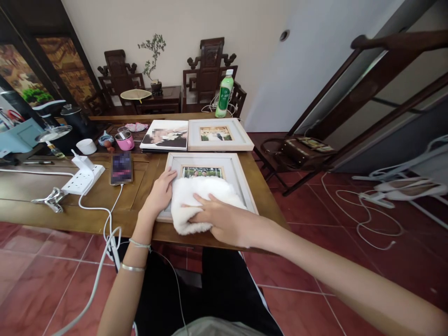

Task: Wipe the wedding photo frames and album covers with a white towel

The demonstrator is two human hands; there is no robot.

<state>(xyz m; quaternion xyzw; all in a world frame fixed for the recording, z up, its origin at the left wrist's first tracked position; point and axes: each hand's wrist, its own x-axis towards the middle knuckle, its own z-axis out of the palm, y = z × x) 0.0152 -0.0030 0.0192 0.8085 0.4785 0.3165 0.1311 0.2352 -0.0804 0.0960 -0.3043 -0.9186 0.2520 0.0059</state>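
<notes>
A picture frame (247, 186) with a pale wooden border and white mat lies flat near the table's front edge. Its photo (203, 172) shows only along the top, since a fluffy white cloth (189, 191) covers the lower part. My right hand (213, 214) presses on the cloth, thumb tucked into its fold and fingers lying across it. At the frame's left side, my left hand (163, 189) grips the border, fingertips over the edge. Behind lie a second framed photo (241, 135) and a white-edged photo album or board (168, 125).
On the wooden table (140, 205) stand a green bottle (224, 95), a pink cup (125, 141) and a white cup (87, 147). A phone (121, 169) charges beside a white power strip (84, 178), with cables hanging over the front edge. A brown bag (304, 151) sits at right.
</notes>
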